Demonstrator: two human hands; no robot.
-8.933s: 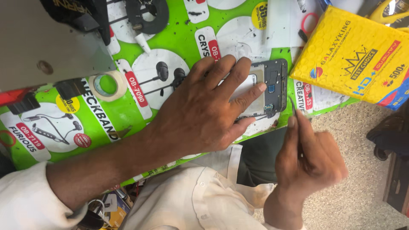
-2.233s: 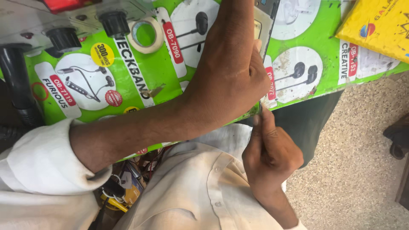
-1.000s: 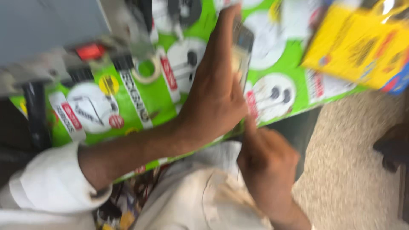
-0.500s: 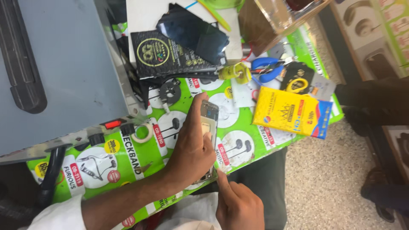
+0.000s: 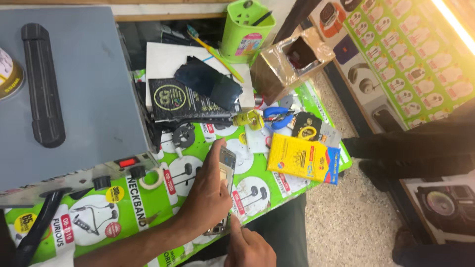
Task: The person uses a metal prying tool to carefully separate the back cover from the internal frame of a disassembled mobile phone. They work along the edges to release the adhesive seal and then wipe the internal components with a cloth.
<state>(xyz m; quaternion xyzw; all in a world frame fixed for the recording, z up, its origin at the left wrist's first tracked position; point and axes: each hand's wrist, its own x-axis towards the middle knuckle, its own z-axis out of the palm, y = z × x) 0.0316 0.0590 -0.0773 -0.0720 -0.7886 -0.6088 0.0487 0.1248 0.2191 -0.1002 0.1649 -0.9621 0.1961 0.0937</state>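
1. The phone frame (image 5: 225,190) lies lengthwise on the green printed mat (image 5: 148,198), near the mat's front edge, its top end pointing away from you.
2. Your left hand (image 5: 208,195) lies over the frame's left side, fingers curled round it and thumb up along its edge, pinning it to the mat.
3. Your right hand (image 5: 247,247) sits just below the frame with the forefinger stretched out to touch its lower end; the other fingers are folded in.
4. Just to the right of the frame lies a yellow box (image 5: 303,158).
5. Beyond that are blue-handled pliers (image 5: 276,117) and a black booklet (image 5: 180,99).
6. A grey machine (image 5: 64,94) with a red switch fills the left.
7. At the back stand a green pen holder (image 5: 246,29) and an open brown carton (image 5: 287,62).
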